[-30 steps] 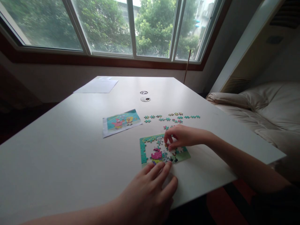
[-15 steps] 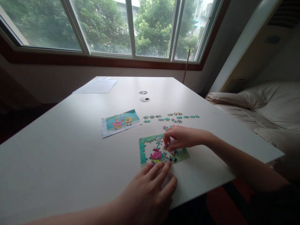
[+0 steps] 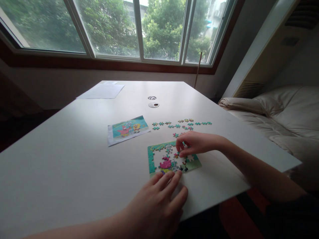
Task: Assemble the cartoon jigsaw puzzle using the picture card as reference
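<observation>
A partly filled cartoon jigsaw puzzle lies before me, with a teal border, a pink figure and white gaps. My left hand rests with fingers spread, their tips on the puzzle's near edge. Over the upper right of the puzzle hovers my right hand; its fingers are curved, thumb and forefinger a little apart with nothing visible between them. A small puzzle piece sits just below and left of the right fingertips. Several loose puzzle pieces lie in rows beyond that hand, some partly hidden by it.
Left of the loose pieces is a printed reference picture. White paper sheets lie at the far left of the white table. Two round grommets are set in the tabletop. A cream sofa stands at right.
My right hand has lifted slightly and shifted a little right, uncovering the small piece beside its fingertips. My left hand stays in place.
</observation>
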`<move>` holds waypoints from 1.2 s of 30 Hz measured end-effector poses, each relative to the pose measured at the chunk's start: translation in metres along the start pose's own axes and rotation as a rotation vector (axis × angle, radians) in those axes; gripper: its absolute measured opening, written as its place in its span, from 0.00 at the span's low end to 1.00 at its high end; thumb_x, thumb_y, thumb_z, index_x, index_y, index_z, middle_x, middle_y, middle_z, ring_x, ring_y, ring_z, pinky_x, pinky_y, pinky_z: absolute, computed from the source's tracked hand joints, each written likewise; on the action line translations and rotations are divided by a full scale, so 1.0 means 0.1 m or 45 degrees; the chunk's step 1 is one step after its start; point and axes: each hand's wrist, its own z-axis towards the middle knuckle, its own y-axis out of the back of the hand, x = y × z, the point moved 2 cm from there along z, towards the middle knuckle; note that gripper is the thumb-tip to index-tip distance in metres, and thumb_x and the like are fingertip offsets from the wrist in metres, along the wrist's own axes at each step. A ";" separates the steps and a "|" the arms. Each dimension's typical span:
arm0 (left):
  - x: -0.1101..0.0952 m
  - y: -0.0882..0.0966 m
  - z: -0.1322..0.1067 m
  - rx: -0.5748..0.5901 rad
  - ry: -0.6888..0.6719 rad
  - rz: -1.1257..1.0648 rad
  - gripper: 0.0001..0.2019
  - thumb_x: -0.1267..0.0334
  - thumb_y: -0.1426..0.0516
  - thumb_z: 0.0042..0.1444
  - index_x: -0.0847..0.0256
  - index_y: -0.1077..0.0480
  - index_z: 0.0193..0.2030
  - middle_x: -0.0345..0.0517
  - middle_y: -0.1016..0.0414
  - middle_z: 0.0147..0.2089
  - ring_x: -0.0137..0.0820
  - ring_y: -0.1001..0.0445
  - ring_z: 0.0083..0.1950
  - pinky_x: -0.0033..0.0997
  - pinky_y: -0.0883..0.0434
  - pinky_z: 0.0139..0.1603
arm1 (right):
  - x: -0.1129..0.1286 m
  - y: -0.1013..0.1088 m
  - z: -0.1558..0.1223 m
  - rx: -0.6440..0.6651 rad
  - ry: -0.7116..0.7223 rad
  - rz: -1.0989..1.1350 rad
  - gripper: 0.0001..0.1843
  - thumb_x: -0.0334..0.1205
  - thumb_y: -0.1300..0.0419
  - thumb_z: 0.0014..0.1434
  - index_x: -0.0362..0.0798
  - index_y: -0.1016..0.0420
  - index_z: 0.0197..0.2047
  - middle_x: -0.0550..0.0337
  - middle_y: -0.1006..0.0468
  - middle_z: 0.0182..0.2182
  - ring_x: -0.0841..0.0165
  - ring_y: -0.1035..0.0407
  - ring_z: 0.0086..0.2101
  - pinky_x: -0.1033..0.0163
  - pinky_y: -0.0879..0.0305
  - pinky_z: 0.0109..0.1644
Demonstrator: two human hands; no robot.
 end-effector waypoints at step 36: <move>0.00 0.02 0.00 -0.013 0.026 -0.063 0.15 0.60 0.49 0.60 0.62 0.37 0.52 0.59 0.38 0.61 0.48 0.36 0.58 0.48 0.37 0.55 | 0.03 -0.04 0.05 -0.168 0.237 0.330 0.07 0.37 0.42 0.56 0.43 0.26 0.37 0.60 0.25 0.30 0.75 0.35 0.29 0.70 0.37 0.34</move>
